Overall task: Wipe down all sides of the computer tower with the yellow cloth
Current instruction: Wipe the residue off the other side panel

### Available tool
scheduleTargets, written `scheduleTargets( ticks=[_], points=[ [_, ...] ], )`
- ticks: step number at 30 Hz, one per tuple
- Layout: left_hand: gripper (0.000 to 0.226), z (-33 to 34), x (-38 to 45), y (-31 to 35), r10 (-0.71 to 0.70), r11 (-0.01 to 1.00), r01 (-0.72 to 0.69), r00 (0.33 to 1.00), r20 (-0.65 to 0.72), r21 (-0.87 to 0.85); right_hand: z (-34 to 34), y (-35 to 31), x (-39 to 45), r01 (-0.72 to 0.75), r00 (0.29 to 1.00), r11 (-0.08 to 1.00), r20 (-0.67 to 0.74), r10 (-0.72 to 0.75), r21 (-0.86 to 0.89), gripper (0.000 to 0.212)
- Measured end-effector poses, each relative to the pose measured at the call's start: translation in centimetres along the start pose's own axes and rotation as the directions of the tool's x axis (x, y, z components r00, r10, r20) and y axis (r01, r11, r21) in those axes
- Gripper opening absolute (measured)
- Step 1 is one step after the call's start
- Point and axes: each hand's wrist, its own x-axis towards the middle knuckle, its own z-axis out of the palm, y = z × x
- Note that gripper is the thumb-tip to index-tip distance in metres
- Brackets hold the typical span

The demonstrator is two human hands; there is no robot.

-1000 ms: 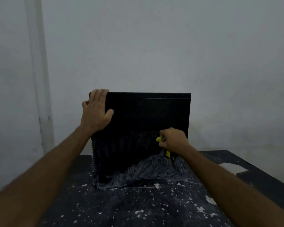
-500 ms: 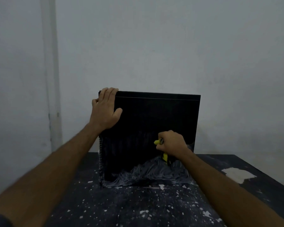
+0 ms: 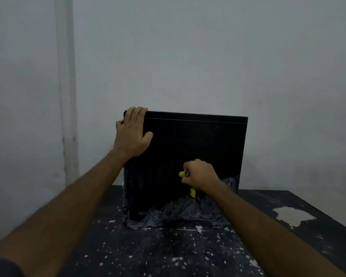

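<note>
The right hand (image 3: 200, 173) has its grip closed tight around the yellow cloth (image 3: 192, 192), fist pressed to the lower part of the computer tower (image 3: 194, 156)'s black side panel; yellow bits poke out left of and below the fist. Up and to the left, the left hand (image 3: 132, 132) lies flat over the tower's top corner, fingers hooked over the edge. Below, the tower stands on a paint-speckled dark bench (image 3: 168, 252).

The computer tower (image 3: 188, 156) stands on the table (image 3: 168, 252), close to the wall (image 3: 188, 56) behind it. The left hand (image 3: 133, 134) rests on its top left corner — the right hand (image 3: 200, 174) is lower down, against the near side, holding the cloth (image 3: 192, 192).
</note>
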Motion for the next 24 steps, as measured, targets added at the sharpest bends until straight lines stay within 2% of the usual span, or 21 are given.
scheduleTargets(
  ticks=[2, 4, 6, 7, 8, 10, 11, 14, 15, 18, 19, 21, 22, 23, 24],
  points=[
    [0.077, 0.0, 0.1, -0.2, 0.0, 1.0, 0.0, 1.0, -0.003, 0.001, 0.4, 0.0, 0.3, -0.066, 0.99, 0.996, -0.125, 0.072, 0.055, 0.026],
    [0.078, 0.0, 0.1, -0.1, 0.002, 1.0, -0.002, 1.0, -0.011, -0.001, 1.1, -0.5, -0.1, -0.052, 0.969, 0.993, -0.235, 0.076, 0.107, 0.023],
    [0.077, 0.1, 0.0, 0.0, 0.003, 1.0, -0.003, 1.0, -0.006, 0.0, 1.9, -1.0, -0.4, 0.046, 0.986, 0.997, -0.164, -0.034, 0.068, 0.022],
    [0.077, 0.0, 0.0, 0.0, 0.002, 1.0, -0.002, 1.0, -0.004, 0.001, 1.8, -1.2, -0.3, 0.046, 0.99, 0.997, -0.133, -0.037, 0.061, 0.023],
    [0.077, -0.1, 0.0, -0.1, 0.002, 1.0, -0.002, 1.0, -0.004, 0.002, 1.6, -1.3, -0.1, 0.007, 0.989, 0.997, -0.151, 0.006, 0.083, 0.024],
    [0.077, -0.2, 0.1, -0.3, 0.002, 1.0, -0.002, 1.0, -0.001, 0.003, 1.5, -1.6, 0.6, -0.041, 0.957, 0.983, -0.275, 0.09, 0.179, 0.024],
    [0.077, -0.2, 0.1, -0.3, 0.004, 1.0, -0.004, 1.0, -0.001, 0.006, 1.5, -2.0, 0.7, -0.026, 0.952, 0.983, -0.295, 0.08, 0.184, 0.022],
    [0.076, -0.2, 0.1, -0.3, 0.012, 1.0, -0.012, 1.0, 0.012, 0.005, 1.6, -3.2, 0.9, 0.089, 0.987, 0.994, -0.143, -0.079, 0.063, 0.02],
    [0.076, -0.2, 0.1, -0.4, 0.012, 1.0, -0.012, 1.0, 0.018, 0.004, 1.5, -3.3, 1.0, 0.066, 0.99, 0.996, -0.131, -0.058, 0.058, 0.021],
    [0.077, -0.2, 0.2, -0.6, 0.016, 1.0, -0.016, 1.0, 0.018, 0.005, 1.8, -3.7, 1.2, -0.012, 0.951, 0.992, -0.304, 0.05, 0.126, 0.022],
    [0.077, -0.2, 0.2, -0.6, 0.017, 1.0, -0.017, 1.0, 0.016, 0.002, 1.9, -4.1, 1.1, 0.01, 0.951, 0.993, -0.309, 0.027, 0.118, 0.019],
    [0.077, -0.2, 0.1, -0.7, 0.014, 1.0, -0.013, 1.0, 0.016, -0.007, 2.1, -4.6, 1.0, 0.089, 0.976, 0.994, -0.204, -0.076, 0.058, 0.02],
    [0.076, -0.2, 0.1, -0.7, 0.014, 1.0, -0.014, 1.0, 0.015, -0.014, 1.7, -4.7, 1.2, 0.08, 0.986, 0.996, -0.148, -0.073, 0.045, 0.022],
    [0.076, -0.2, 0.1, -0.8, 0.015, 1.0, -0.014, 1.0, 0.013, -0.02, 1.2, -4.8, 1.5, 0.042, 0.988, 0.997, -0.15, -0.032, 0.065, 0.022],
    [0.076, -0.3, 0.1, -0.8, 0.017, 1.0, -0.017, 1.0, 0.011, -0.024, 1.0, -4.9, 1.8, 0.008, 0.978, 0.995, -0.208, 0.014, 0.103, 0.024]
  ],
)
